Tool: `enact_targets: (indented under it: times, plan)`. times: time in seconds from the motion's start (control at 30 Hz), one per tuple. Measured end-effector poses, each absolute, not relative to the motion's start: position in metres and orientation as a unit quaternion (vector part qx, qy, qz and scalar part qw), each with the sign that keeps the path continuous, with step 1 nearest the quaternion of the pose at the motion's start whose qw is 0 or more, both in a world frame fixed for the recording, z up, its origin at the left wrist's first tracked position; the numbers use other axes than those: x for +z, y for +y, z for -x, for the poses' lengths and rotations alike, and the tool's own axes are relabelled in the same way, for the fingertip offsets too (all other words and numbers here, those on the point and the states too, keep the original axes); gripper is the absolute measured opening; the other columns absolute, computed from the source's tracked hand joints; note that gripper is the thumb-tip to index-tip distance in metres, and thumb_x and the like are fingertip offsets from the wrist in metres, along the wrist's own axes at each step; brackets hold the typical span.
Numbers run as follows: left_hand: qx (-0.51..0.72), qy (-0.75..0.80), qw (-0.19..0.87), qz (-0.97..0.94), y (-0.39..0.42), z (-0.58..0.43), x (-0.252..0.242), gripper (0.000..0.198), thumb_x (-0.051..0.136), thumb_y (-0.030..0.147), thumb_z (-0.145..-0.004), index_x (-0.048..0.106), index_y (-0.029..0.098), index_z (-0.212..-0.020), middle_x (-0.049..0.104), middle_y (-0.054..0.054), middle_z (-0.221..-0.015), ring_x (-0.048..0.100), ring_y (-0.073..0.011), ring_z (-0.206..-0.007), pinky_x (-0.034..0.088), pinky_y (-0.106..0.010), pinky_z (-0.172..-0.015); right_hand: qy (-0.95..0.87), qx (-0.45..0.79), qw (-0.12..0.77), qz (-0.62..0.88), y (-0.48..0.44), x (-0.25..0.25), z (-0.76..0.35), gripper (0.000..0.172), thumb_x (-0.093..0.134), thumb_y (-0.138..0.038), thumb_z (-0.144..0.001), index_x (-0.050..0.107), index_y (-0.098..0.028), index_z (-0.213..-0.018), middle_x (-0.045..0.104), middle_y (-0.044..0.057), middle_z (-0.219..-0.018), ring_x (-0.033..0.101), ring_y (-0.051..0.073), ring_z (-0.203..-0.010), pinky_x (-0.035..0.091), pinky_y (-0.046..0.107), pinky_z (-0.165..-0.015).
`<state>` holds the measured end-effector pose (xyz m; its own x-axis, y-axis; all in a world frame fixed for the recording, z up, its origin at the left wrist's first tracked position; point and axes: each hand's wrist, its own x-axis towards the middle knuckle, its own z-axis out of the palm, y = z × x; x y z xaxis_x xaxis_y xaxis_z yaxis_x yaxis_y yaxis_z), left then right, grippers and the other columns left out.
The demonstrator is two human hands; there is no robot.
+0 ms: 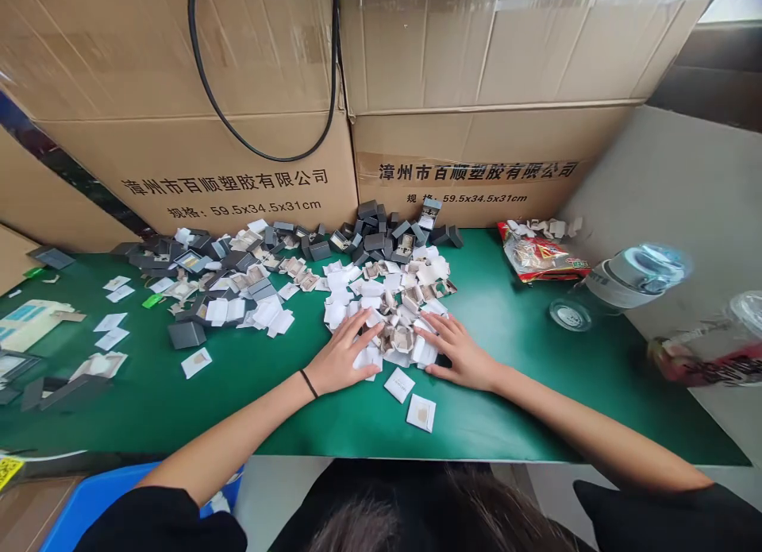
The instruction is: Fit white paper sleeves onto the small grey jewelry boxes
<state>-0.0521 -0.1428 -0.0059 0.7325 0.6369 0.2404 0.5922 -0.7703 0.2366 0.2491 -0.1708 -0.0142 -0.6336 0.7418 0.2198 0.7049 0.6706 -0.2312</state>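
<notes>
My left hand [340, 355] lies flat, fingers spread, on the left side of a heap of small white paper inserts [386, 298] on the green table [524, 353]. On the heap's right side rests my right hand [457, 349], also flat with fingers stretched out. Both hands press on the white pieces; neither grips one. Two loose white inserts [410, 397] lie just in front of the hands. Behind the heap stand several small dark grey boxes [381, 234], some of them with lids up. A black band sits on my left wrist.
Big cardboard cartons [238, 139] wall off the back of the table. More grey boxes and white cards [208, 290] are scattered at left. A red snack bag [539, 256], a bottle lying on its side [631, 276] and a plastic cup [714, 349] are at right. A blue bin [89, 500] stands below the table edge.
</notes>
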Motion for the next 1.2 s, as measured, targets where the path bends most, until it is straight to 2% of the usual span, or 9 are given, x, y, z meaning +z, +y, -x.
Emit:
enact_targets:
  times: [0.1, 0.17, 0.27, 0.37, 0.5, 0.63, 0.8, 0.97, 1.2]
  plan:
    - [0.201, 0.315, 0.034, -0.927, -0.128, 0.056, 0.002, 0.058, 0.047, 0.034, -0.088, 0.028, 0.028, -0.142, 0.026, -0.012, -0.149, 0.024, -0.029, -0.138, 0.034, -0.049, -0.106, -0.896, 0.052, 0.215, 0.386, -0.157, -0.013, -0.237, 0.057, 0.044, -0.034, -0.09, 0.026, -0.026, -0.143, 0.031, 0.01, -0.147, 0.038, 0.027, -0.128, 0.039, 0.048, -0.101]
    - [0.202, 0.31, -0.004, -0.929, -0.113, 0.064, 0.017, 0.051, 0.049, 0.036, -0.087, 0.041, 0.028, -0.136, 0.028, -0.011, -0.149, 0.022, -0.032, -0.138, 0.028, -0.053, -0.107, -0.886, 0.037, 0.25, 0.389, -0.148, -0.012, -0.231, 0.054, 0.042, -0.03, -0.091, 0.026, -0.026, -0.143, 0.036, 0.009, -0.145, 0.041, 0.025, -0.125, 0.041, 0.045, -0.099]
    - [0.172, 0.383, -0.033, -0.907, -0.089, 0.083, 0.049, 0.045, 0.049, 0.048, -0.084, 0.055, 0.029, -0.124, 0.041, -0.007, -0.142, 0.03, -0.0345, -0.133, 0.022, -0.057, -0.108, -0.871, 0.019, 0.256, 0.419, -0.139, -0.01, -0.226, 0.059, 0.044, -0.033, -0.09, 0.021, -0.025, -0.145, 0.034, 0.01, -0.146, 0.035, 0.028, -0.13, 0.035, 0.049, -0.103]
    - [0.152, 0.587, -0.05, -0.794, -0.07, 0.109, 0.07, 0.045, 0.032, 0.044, -0.091, 0.059, 0.021, -0.119, 0.058, -0.013, -0.121, 0.049, -0.0324, -0.116, 0.035, -0.055, -0.098, -0.868, 0.016, 0.242, 0.433, -0.14, -0.01, -0.223, 0.071, 0.048, -0.041, -0.087, 0.013, -0.023, -0.146, 0.022, 0.012, -0.151, 0.024, 0.032, -0.136, 0.023, 0.057, -0.107]
    - [0.1, 0.766, -0.12, -0.624, -0.06, 0.141, 0.063, 0.055, 0.035, 0.049, -0.086, 0.057, 0.006, -0.115, 0.056, -0.026, -0.11, 0.051, -0.042, -0.105, 0.043, -0.056, -0.082, -0.885, 0.026, 0.247, 0.395, -0.147, -0.012, -0.221, 0.07, 0.046, -0.034, -0.085, 0.013, -0.025, -0.146, 0.021, 0.011, -0.152, 0.02, 0.032, -0.138, 0.016, 0.061, -0.108]
    - [0.082, 0.769, -0.117, -0.623, -0.054, 0.155, 0.046, 0.06, 0.04, 0.056, -0.08, 0.055, 0.009, -0.114, 0.053, -0.025, -0.112, 0.05, -0.0422, -0.105, 0.046, -0.05, -0.078, -0.891, 0.033, 0.278, 0.357, -0.144, -0.016, -0.223, 0.066, 0.041, -0.016, -0.078, 0.026, -0.027, -0.142, 0.031, 0.007, -0.148, 0.026, 0.028, -0.136, 0.013, 0.06, -0.11]
    - [0.057, 0.796, -0.084, -0.596, -0.048, 0.161, 0.045, 0.066, 0.035, 0.06, -0.079, 0.054, 0.009, -0.117, 0.052, -0.028, -0.114, 0.055, -0.0435, -0.098, 0.045, -0.054, -0.075, -0.826, 0.104, 0.386, 0.397, -0.132, -0.026, -0.232, 0.064, 0.033, -0.002, -0.067, 0.049, -0.025, -0.125, 0.049, 0.005, -0.134, 0.041, 0.022, -0.127, 0.026, 0.052, -0.109]
    - [0.069, 0.785, -0.045, -0.613, -0.042, 0.162, 0.046, 0.055, 0.039, 0.047, -0.079, 0.058, 0.009, -0.114, 0.056, -0.025, -0.112, 0.056, -0.0404, -0.1, 0.045, -0.052, -0.081, -0.706, 0.258, 0.426, 0.503, -0.121, -0.032, -0.241, 0.069, 0.035, -0.006, -0.057, 0.052, -0.021, -0.122, 0.057, 0.007, -0.124, 0.053, 0.022, -0.114, 0.045, 0.043, -0.094]
    - [0.294, 0.689, -0.115, -0.653, -0.052, 0.154, 0.053, 0.051, 0.04, 0.038, -0.082, 0.052, 0.015, -0.125, 0.048, -0.016, -0.132, 0.047, -0.0323, -0.119, 0.039, -0.046, -0.1, -0.642, 0.332, 0.466, 0.509, -0.108, -0.028, -0.245, 0.053, 0.042, -0.014, -0.066, 0.053, -0.021, -0.117, 0.061, 0.006, -0.117, 0.057, 0.017, -0.093, 0.049, 0.033, -0.078]
